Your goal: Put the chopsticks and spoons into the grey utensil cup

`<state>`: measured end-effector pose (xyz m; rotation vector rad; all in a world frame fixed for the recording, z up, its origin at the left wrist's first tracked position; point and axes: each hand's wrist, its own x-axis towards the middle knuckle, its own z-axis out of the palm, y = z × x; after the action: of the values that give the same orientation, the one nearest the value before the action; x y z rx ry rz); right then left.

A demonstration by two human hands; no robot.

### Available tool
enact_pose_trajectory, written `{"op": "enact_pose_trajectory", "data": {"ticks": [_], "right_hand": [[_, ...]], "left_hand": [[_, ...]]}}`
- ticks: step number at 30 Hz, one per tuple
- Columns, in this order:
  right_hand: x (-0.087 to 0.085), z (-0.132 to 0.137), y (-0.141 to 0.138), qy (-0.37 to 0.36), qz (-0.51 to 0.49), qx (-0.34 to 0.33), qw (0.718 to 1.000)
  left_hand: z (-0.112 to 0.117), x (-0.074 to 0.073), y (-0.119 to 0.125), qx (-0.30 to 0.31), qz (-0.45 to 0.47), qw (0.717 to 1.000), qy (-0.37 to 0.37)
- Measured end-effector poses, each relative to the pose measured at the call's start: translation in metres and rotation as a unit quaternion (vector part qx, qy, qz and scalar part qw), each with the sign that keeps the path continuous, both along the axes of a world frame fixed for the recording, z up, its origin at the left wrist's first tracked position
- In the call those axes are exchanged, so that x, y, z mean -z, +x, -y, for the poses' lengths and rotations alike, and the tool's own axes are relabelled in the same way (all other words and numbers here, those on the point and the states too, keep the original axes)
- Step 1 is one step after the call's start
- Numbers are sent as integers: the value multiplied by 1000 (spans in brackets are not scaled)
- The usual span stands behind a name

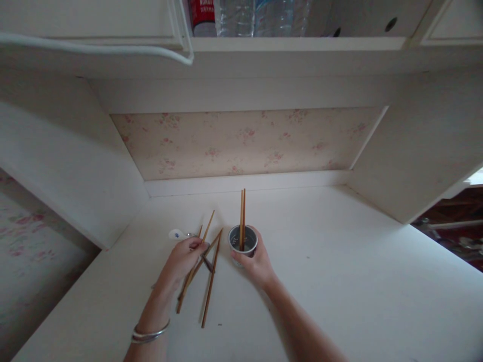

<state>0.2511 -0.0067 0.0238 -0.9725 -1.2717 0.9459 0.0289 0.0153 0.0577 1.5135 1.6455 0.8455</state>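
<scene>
My right hand (256, 264) is wrapped round a small grey metal cup (243, 244) standing on the white desk (339, 281). Two wooden chopsticks (242, 216) stand upright in the cup. My left hand (183, 259), with a silver bangle on its wrist, pinches one wooden chopstick (196, 264) that slants up to the right. Other loose chopsticks (210, 284) lie on the desk right beside that hand. A small white spoon-like object (176, 234) lies just beyond my left fingers.
The desk sits in a white alcove with a floral back panel (241, 143) and side walls close on the left and right. A shelf above holds plastic bottles (260, 17) and a red can (202, 15). A white cable (94, 49) hangs at upper left.
</scene>
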Motion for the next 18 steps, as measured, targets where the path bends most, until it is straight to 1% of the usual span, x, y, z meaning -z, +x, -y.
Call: {"op": "enact_pose_trajectory", "data": {"ticks": [1,3,5,7,9,11,12,14,16,18], "right_hand": [[-1,0,0,3,1,1,1000],[-3,0,0,11,4,3,1000],[-5,1,0,17,7,4,1000],[-7,1,1,17,9,2,1000],[-8,2,1,15,11,4,1000],[-8,2,1,14,4,2,1000],[-8,2,1,13,0,-1,1000],[-8,2,1,14,-6,-7,1000],[-9,2,1,15,-3,-7,1000],[-11,2,1,14,5,-7,1000]], "left_hand": [[-1,-5,4,-10,31,999,3],[-2,-22,15,-31,103,994,11],[-4,-45,27,-36,179,983,25],[-7,-69,41,-33,236,970,54],[-12,-90,54,-21,269,960,80],[-19,-103,66,-19,271,957,101],[-22,-106,72,-17,266,958,107],[-29,-103,81,-9,253,961,107],[-34,-93,87,2,231,967,103],[-38,-79,90,15,198,974,110]]}}
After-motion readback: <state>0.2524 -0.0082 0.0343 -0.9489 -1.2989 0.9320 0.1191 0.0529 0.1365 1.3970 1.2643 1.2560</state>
